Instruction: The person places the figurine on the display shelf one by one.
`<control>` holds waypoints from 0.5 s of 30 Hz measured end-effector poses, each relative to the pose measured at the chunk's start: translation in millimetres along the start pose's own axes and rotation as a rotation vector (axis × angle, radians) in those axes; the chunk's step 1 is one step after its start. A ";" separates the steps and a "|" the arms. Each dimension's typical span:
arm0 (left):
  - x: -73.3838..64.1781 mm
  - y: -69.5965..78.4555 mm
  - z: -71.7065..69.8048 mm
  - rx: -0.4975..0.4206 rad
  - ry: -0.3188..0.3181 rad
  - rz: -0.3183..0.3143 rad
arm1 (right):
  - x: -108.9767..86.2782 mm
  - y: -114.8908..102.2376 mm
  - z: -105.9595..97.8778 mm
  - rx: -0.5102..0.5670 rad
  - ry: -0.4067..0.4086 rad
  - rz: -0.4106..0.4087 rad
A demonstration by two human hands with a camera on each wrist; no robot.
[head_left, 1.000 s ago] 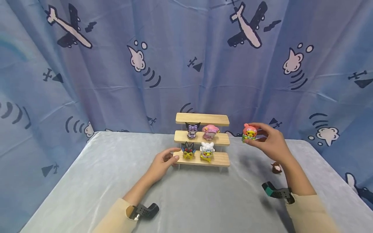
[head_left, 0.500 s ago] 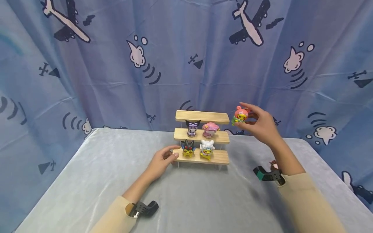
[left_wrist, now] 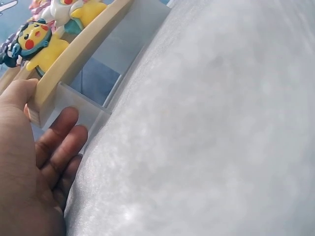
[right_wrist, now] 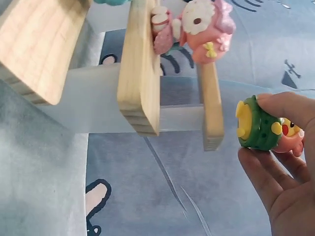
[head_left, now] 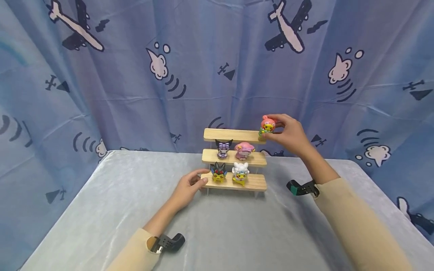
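Observation:
A three-tier wooden display stand (head_left: pixel 234 134) with clear supports stands on the table. My left hand (head_left: pixel 187 188) grips the left end of its lowest board (left_wrist: pixel 74 59), thumb on top and fingers below. Between the thumb and fingers of my right hand (head_left: pixel 288 131) is a pink-hooded figurine (head_left: pixel 268 125) with a green lower body (right_wrist: pixel 261 125). It hangs at the right end of the top board (right_wrist: pixel 211 113), with a small gap in the right wrist view. A black-eared figurine (head_left: pixel 219 173) and a white-hooded figurine (head_left: pixel 240 174) stand on the lowest board.
On the middle board stand a black-and-purple figurine (head_left: pixel 223 149) and a pink figurine (head_left: pixel 244 150). Pale cloth covers the table (head_left: pixel 142 165). A blue printed curtain (head_left: pixel 190 124) hangs right behind the stand.
My right hand has carried the pink-hooded figurine up and to the left, from beside the stand to the top board's right end. My left hand stays on the lowest board.

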State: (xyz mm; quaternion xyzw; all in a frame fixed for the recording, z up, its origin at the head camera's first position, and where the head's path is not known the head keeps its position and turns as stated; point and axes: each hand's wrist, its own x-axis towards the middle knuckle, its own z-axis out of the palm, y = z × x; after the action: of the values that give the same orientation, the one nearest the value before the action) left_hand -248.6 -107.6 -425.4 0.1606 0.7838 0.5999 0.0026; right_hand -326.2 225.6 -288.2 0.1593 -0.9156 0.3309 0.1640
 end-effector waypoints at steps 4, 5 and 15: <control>-0.1 -0.4 -2.7 0.004 0.005 -0.001 | 11.1 -4.1 7.1 -0.006 -0.007 -0.007; 0.0 -0.4 -3.0 0.004 0.002 0.000 | 13.1 -5.1 8.3 -0.008 -0.010 -0.003; 0.3 -1.0 -1.8 0.001 -0.013 0.002 | 22.1 -10.3 19.3 -0.034 -0.099 0.032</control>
State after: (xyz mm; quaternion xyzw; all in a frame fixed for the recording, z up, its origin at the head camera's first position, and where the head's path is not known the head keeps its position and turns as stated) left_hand -249.5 -109.4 -425.8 0.1653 0.7837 0.5986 0.0070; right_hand -345.6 201.4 -287.5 0.1579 -0.9305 0.3094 0.1160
